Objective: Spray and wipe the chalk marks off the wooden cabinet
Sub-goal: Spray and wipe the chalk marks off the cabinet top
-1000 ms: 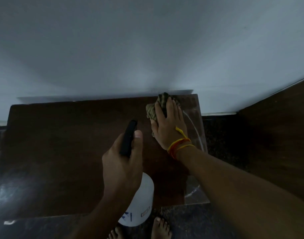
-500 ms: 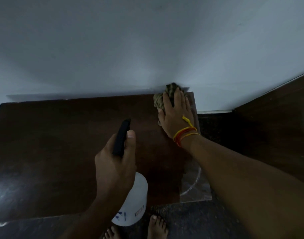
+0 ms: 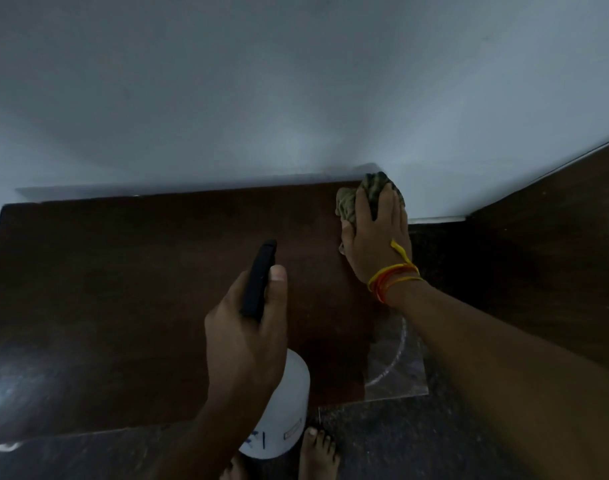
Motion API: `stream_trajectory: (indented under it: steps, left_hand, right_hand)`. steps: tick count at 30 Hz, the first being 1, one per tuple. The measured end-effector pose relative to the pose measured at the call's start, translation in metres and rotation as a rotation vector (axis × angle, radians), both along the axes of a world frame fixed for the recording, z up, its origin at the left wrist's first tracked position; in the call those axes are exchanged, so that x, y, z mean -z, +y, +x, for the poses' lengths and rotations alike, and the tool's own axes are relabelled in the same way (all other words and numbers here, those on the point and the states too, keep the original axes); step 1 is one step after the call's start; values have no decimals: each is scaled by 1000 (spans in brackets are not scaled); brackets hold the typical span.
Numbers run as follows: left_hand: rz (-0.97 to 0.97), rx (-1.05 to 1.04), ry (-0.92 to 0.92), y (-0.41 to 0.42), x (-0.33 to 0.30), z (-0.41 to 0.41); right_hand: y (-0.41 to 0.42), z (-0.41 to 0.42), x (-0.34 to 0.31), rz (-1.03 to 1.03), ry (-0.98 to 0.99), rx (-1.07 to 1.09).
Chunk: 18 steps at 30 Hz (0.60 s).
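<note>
White spray bottle [image 3: 285, 410] in left hand [image 3: 244, 337], contents unclear.

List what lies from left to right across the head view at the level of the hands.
Cabinet top → left hand gripping the spray bottle → cloth under the right hand → wrist threads → dark wooden panel.
</note>
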<state>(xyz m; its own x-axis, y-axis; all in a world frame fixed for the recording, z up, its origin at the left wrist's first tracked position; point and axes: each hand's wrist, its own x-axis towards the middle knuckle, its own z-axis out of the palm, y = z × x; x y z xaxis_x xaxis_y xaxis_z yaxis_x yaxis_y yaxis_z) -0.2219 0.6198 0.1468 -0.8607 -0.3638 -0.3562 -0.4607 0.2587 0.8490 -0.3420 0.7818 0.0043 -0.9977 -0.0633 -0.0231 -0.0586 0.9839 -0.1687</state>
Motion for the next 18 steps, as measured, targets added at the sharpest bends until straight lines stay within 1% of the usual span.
stream_trajectory:
  steps: [7,10,14,18]
  left_hand:
    - [-13,28,16,4,5,0]
    - [-25,31,28,5,3,1]
    - [-9,19,18,8,0,0]
    - [-14,17,23,12,3,3]
  right_hand:
    - [5,-25,1,-37,-52,0]
    - [11,-12,1,-38,-40,-28]
    - [19,27,2,-3,-47,-38]
    - [18,16,1,-18,-41,-42]
